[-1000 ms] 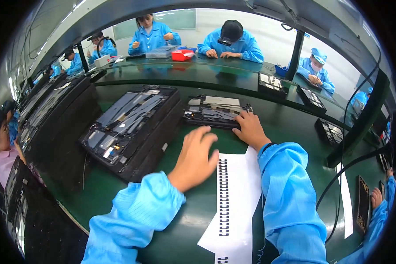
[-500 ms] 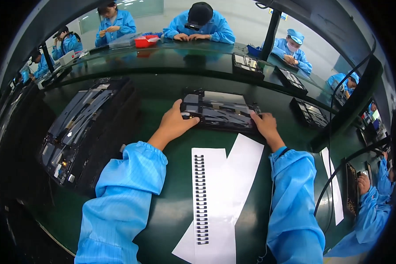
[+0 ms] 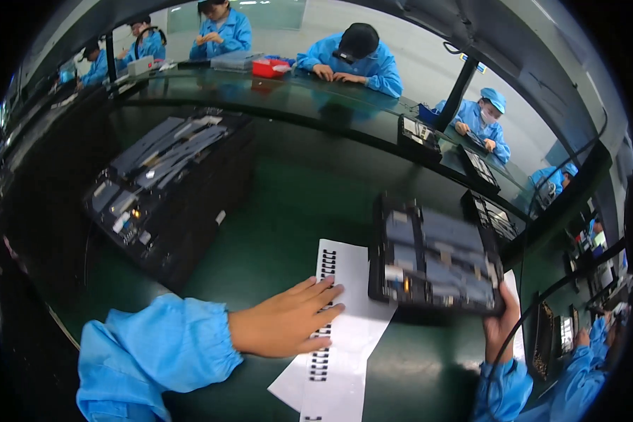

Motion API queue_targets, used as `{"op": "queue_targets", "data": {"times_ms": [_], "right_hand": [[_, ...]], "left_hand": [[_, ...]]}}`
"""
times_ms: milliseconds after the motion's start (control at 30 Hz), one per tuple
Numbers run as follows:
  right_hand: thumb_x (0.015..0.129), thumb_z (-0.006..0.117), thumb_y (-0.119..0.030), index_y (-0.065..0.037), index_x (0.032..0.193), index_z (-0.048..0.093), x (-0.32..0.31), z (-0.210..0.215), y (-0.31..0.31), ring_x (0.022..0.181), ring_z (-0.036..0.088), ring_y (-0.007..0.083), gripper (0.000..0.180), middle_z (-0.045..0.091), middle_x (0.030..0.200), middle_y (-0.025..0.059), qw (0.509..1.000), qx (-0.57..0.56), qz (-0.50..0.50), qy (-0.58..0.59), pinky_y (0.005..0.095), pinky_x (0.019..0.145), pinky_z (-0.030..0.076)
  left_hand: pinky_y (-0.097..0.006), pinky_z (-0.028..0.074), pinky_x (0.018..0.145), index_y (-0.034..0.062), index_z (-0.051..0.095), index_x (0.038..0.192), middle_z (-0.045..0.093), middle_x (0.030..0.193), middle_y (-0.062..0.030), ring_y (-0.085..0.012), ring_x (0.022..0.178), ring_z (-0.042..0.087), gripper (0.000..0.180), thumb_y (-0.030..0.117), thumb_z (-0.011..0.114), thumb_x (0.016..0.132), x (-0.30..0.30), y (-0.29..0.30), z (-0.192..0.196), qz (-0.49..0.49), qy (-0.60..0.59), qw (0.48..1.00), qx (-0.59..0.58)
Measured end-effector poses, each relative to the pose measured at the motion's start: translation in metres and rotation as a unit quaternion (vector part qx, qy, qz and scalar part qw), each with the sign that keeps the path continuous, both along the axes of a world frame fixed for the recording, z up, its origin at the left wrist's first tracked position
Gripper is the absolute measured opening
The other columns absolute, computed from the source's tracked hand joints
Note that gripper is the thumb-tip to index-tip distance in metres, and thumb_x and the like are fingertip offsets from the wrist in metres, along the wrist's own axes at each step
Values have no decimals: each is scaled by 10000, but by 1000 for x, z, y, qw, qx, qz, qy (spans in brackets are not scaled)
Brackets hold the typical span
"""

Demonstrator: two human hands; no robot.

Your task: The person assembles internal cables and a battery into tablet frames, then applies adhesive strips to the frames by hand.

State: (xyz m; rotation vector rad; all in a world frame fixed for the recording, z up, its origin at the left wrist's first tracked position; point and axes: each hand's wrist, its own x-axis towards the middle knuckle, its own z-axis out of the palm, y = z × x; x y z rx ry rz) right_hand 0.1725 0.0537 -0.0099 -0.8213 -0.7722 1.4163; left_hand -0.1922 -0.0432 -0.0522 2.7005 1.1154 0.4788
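Shifted rightward, the black-framed device (image 3: 439, 264) has its near-right corner clamped in the right fingers (image 3: 511, 307); left fingers (image 3: 328, 316) spread apart.

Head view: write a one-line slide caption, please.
Right hand holding a black-framed electronic unit; left hand spread over white spiral-bound paper.

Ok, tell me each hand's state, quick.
Left hand: open, spread over the paper, holding nothing.
Right hand: closed on the black unit, gripping its edge.

Moderate indoor light falls off at lower left; soft sheen marks the green tabletop (image 3: 416, 367), lower right; the black panel (image 3: 446, 246) blurs slightly; edges bow into blackness.
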Motion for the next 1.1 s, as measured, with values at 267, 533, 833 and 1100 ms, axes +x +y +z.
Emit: {"op": "queue_targets", "data": {"times_ms": [267, 533, 833, 1100], "right_hand": [[688, 586, -43, 5, 934, 514, -10, -10, -27, 858, 516, 300, 260, 494, 963, 153, 471, 372, -245, -761, 360, 753, 419], [642, 573, -106, -25, 576, 595, -209, -16, -3, 624, 548, 295, 107, 570, 633, 138, 585, 467, 21, -662, 391, 583, 422], [575, 551, -102, 20, 525, 569, -249, -20, -1, 542, 566, 352, 132, 562, 582, 209, 580, 373, 49, -722, 417, 543, 453], [639, 559, -128, 37, 614, 588, -228, -4, 8, 595, 578, 323, 169, 577, 631, 201, 673, 306, 108, -665, 379, 568, 458]], "left_hand": [[-409, 305, 977, -72, 467, 1115, 391, 1234, -242, -366, 1183, 347, 479, 294, 547, 816, -2, -4, 5, 11, -91, 996, -1], [-378, 397, 871, -81, 519, 1014, 475, 1089, -204, -317, 1013, 462, 410, 208, 615, 739, -9, 3, -5, 71, -142, 985, 71], [-383, 383, 875, -59, 495, 1059, 464, 1086, -194, -333, 1007, 457, 411, 173, 613, 741, -8, 7, 1, 66, -134, 988, 28], [-379, 378, 903, -77, 503, 1057, 467, 1119, -207, -333, 1050, 450, 414, 177, 612, 748, -2, 8, 5, 86, -96, 991, 30]]}}
